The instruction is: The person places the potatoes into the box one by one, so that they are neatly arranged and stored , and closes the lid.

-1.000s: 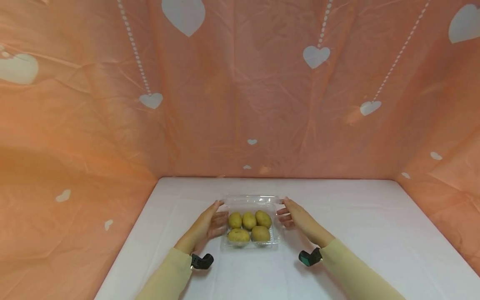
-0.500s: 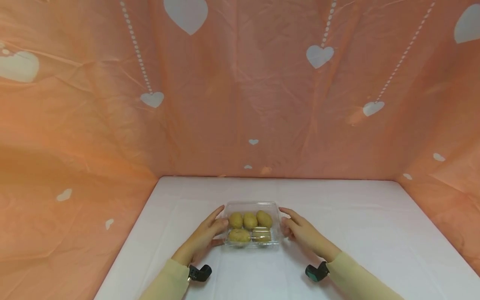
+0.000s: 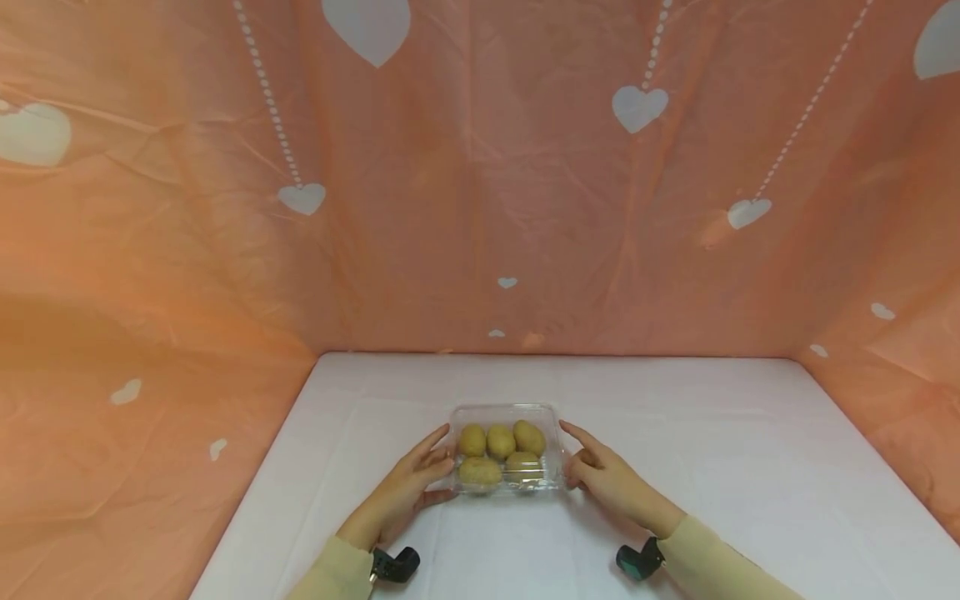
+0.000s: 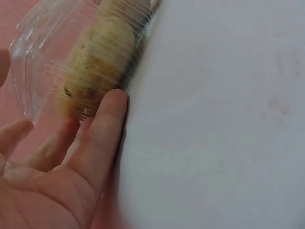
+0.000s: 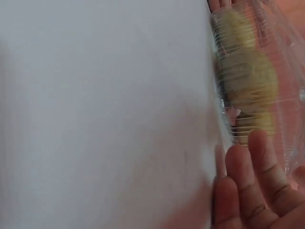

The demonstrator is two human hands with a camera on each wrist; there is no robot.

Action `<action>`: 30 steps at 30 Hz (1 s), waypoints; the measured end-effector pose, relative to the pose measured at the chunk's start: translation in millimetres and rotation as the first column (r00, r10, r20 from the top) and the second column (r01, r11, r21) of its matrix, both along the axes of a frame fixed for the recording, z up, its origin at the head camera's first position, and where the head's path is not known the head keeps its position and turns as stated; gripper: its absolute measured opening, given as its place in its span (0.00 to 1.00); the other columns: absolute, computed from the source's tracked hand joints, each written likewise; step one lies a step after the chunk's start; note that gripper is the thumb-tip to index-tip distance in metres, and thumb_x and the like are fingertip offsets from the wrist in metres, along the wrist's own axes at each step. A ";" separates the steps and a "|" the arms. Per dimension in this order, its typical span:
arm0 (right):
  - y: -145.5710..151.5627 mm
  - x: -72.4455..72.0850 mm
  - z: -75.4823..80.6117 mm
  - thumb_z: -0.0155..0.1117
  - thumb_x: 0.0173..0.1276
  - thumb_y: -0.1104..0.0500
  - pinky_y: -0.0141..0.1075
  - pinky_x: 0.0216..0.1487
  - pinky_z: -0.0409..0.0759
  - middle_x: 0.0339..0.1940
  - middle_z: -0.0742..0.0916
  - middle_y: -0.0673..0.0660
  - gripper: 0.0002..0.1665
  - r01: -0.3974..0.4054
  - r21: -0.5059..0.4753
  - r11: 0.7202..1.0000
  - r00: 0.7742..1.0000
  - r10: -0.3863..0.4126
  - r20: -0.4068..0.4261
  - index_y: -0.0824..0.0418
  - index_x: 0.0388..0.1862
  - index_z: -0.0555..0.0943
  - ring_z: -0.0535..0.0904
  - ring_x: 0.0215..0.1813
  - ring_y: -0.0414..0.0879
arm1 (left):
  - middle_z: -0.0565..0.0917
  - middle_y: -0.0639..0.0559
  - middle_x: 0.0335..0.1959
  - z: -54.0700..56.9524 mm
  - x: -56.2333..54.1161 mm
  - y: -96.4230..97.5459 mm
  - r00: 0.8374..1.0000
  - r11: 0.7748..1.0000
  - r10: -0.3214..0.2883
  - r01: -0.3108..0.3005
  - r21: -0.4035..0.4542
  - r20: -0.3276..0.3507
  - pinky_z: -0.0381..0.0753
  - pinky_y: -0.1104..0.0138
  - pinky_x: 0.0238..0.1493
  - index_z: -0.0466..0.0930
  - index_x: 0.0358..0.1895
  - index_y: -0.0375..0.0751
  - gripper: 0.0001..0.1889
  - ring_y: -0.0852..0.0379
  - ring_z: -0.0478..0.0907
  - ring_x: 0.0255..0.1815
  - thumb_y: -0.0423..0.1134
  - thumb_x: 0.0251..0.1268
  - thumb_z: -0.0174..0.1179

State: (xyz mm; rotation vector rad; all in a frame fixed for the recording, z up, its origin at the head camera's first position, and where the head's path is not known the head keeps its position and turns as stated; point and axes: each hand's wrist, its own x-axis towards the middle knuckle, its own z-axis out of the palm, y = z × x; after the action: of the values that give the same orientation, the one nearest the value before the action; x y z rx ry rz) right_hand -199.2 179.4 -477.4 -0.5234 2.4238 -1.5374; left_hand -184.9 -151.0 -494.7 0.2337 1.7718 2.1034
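A clear plastic clamshell box [image 3: 504,408] rests on the white table with its lid down. Several yellow potatoes [image 3: 500,442] lie inside it in two rows. At the box's left side is my left hand [image 3: 405,485], its fingers spread along the edge. In the left wrist view, a fingertip [image 4: 114,102] touches the ridged wall beside a potato [image 4: 102,52]. My right hand [image 3: 618,485] is at the opposite side, index finger stretched along the rim. The right wrist view shows its fingers [image 5: 262,148] against the box's lower wall, near more potatoes [image 5: 252,78].
The white table [image 3: 712,467] extends around the box on all sides. Behind it and at both sides hangs an orange cloth [image 3: 480,208] with white hearts. A small dark camera sits on each wrist.
The raised lid has come down over the potatoes between the first and second moments. Both hands have moved toward me, from the box's far corners to its sides.
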 end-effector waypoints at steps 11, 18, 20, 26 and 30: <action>-2.6 3.6 -4.8 0.54 0.69 0.60 0.39 0.47 0.69 0.32 0.84 0.55 0.16 0.084 -0.005 0.996 0.993 -0.083 0.086 0.66 0.53 0.69 0.79 0.40 0.48 | 0.48 0.26 0.73 -1.9 0.6 -0.5 0.999 0.996 -0.039 0.039 0.074 -0.008 0.73 0.49 0.59 0.40 0.78 0.43 0.39 0.35 0.47 0.74 0.28 0.69 0.52; -7.1 -4.3 -8.9 0.53 0.67 0.62 0.38 0.50 0.68 0.36 0.81 0.55 0.07 0.075 -0.051 0.996 0.993 -0.069 0.097 0.63 0.42 0.73 0.73 0.45 0.47 | 0.48 0.26 0.74 -0.5 -4.5 4.3 0.999 0.999 -0.013 0.014 0.052 -0.029 0.73 0.49 0.59 0.41 0.78 0.42 0.41 0.35 0.51 0.72 0.28 0.66 0.53; -6.1 -4.6 -10.7 0.53 0.66 0.63 0.38 0.50 0.68 0.36 0.80 0.56 0.07 0.039 -0.072 0.997 0.992 -0.030 0.121 0.64 0.41 0.72 0.72 0.46 0.47 | 0.48 0.25 0.73 -0.5 -5.3 5.4 1.000 0.999 -0.005 0.006 0.035 -0.022 0.74 0.50 0.59 0.39 0.78 0.39 0.42 0.36 0.54 0.71 0.28 0.65 0.54; -3.4 -2.9 -15.5 0.52 0.67 0.64 0.39 0.50 0.68 0.37 0.78 0.57 0.06 -0.051 -0.102 0.994 0.990 0.063 0.124 0.67 0.38 0.72 0.71 0.46 0.48 | 0.49 0.28 0.73 -3.7 -6.8 7.2 1.000 1.000 -0.005 0.005 -0.012 0.002 0.74 0.53 0.60 0.40 0.76 0.34 0.42 0.40 0.59 0.68 0.30 0.63 0.54; -3.3 -1.3 -16.3 0.50 0.69 0.64 0.40 0.49 0.67 0.38 0.78 0.60 0.08 -0.059 -0.109 0.992 0.991 0.072 0.117 0.69 0.36 0.73 0.70 0.47 0.50 | 0.47 0.32 0.76 -6.9 -7.9 7.6 0.999 0.999 -0.033 0.033 -0.031 -0.005 0.73 0.54 0.61 0.43 0.77 0.35 0.40 0.38 0.52 0.73 0.31 0.64 0.54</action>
State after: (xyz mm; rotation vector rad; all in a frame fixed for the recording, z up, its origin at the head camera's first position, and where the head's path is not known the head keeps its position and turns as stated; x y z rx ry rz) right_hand -200.4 176.1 -493.7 -0.5086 2.2237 -1.6269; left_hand -192.8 -143.4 -501.6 0.2582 1.7902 2.0529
